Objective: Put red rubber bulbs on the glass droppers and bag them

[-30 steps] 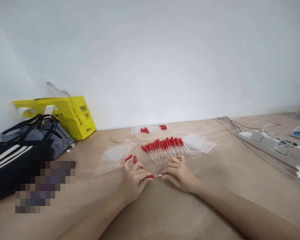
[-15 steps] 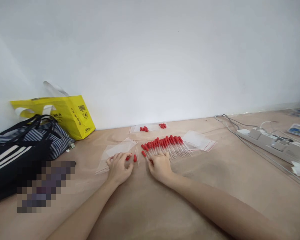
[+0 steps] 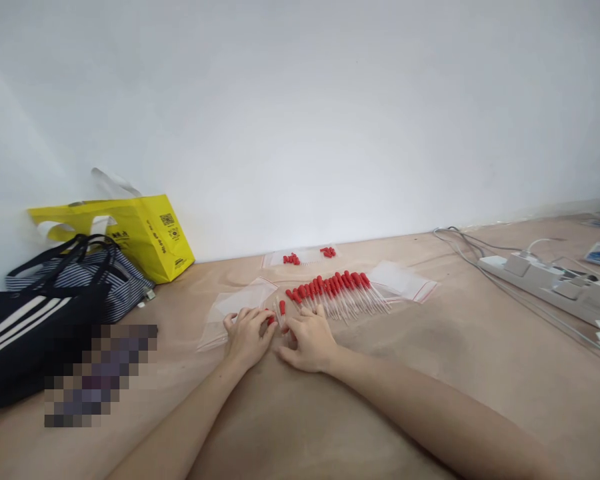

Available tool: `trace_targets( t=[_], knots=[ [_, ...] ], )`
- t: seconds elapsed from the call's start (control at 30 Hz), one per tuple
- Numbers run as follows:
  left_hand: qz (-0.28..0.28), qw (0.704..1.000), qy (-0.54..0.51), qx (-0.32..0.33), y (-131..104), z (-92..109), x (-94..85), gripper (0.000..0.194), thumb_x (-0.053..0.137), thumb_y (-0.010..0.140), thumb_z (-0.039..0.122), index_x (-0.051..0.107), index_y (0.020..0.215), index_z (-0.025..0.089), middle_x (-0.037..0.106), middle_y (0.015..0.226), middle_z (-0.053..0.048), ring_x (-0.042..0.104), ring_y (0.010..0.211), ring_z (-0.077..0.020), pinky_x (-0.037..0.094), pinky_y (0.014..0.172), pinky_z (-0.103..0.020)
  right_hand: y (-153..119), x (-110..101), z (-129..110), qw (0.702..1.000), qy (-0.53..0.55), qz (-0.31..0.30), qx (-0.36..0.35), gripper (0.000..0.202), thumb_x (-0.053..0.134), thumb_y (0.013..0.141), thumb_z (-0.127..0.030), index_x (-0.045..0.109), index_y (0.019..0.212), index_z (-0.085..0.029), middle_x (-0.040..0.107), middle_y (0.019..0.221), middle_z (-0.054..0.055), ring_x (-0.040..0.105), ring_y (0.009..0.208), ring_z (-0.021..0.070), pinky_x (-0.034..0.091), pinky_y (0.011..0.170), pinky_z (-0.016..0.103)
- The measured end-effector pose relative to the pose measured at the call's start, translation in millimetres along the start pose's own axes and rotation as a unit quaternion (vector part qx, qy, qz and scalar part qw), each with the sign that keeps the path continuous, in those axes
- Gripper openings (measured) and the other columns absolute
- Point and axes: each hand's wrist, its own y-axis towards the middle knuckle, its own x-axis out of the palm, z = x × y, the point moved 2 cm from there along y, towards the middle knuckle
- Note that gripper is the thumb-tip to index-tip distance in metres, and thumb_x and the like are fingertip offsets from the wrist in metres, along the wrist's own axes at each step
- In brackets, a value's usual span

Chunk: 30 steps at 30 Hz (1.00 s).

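Note:
My left hand [image 3: 250,339] rests low over the table with its fingers curled round a red rubber bulb [image 3: 271,320]. Close beside it, my right hand [image 3: 307,341] is bent, and a bit of red shows between its thumb and fingers, mostly hidden. A dropper with a red bulb [image 3: 282,307] lies just beyond the right fingertips, its clear tube running down to them. Past my right hand, a row of red-topped droppers [image 3: 334,287] lies side by side, clear tubes slanting toward me.
Clear zip bags lie left [image 3: 217,320] and right [image 3: 403,280] of the droppers. Loose red bulbs [image 3: 291,259] sit on another bag by the wall. A yellow bag [image 3: 167,233] and dark bags [image 3: 45,340] stand left; a power strip [image 3: 545,283] with cables lies right.
My right hand has moved left, closer to my left hand. The left hand has shifted slightly right, over the loose red bulb. The view has turned slightly.

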Motion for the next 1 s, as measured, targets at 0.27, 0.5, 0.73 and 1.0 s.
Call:
trace_targets(
  t=[0.27, 0.5, 0.73, 1.0],
  knots=[
    [0.011, 1.0, 0.012, 0.0, -1.9, 1.5, -0.8, 0.014, 0.048, 0.076, 0.027, 0.061, 0.081, 0.024, 0.067, 0.086, -0.002, 0.053, 0.086, -0.024, 0.022, 0.081, -0.047, 8.3, 6.5, 12.3, 0.998, -0.021, -0.043, 0.039, 0.019, 0.052, 0.078, -0.037, 0.062, 0.079, -0.021, 0.066, 0.081, 0.003, 0.047, 0.087, 0.0184, 0.018, 0.073, 0.033],
    [0.02, 1.0, 0.009, -0.013, -2.3, 2.9, -2.2, 0.017, 0.048, 0.073, 0.026, 0.061, 0.085, 0.025, 0.068, 0.085, -0.003, 0.054, 0.085, -0.0233, 0.023, 0.081, -0.044, 23.8, 8.6, 16.1, 0.996, -0.035, 0.013, 0.076, 0.025, 0.043, 0.082, -0.034, 0.063, 0.076, -0.021, 0.064, 0.082, 0.004, 0.047, 0.084, 0.0174, 0.02, 0.07, 0.032],
    [0.076, 0.994, 0.021, -0.08, -4.9, 1.6, -9.2, 0.023, 0.047, 0.071, 0.023, 0.058, 0.091, 0.021, 0.068, 0.086, -0.004, 0.054, 0.085, -0.0233, 0.023, 0.08, -0.042, 43.1, 14.9, -3.2, 0.988, -0.053, 0.034, 0.138, 0.022, 0.047, 0.076, -0.033, 0.062, 0.079, -0.017, 0.063, 0.086, 0.008, 0.048, 0.086, 0.0203, 0.022, 0.075, 0.035],
    [0.125, 0.985, 0.016, -0.119, -5.8, -5.9, -5.7, 0.032, 0.035, 0.079, 0.019, 0.057, 0.102, 0.017, 0.061, 0.094, -0.01, 0.053, 0.088, -0.0243, 0.028, 0.079, -0.042, 58.4, 25.6, -10.6, 0.968, -0.093, -0.016, 0.231, 0.026, 0.045, 0.075, -0.023, 0.06, 0.091, -0.01, 0.061, 0.094, 0.017, 0.047, 0.092, 0.0255, 0.021, 0.079, 0.039]
  ],
)
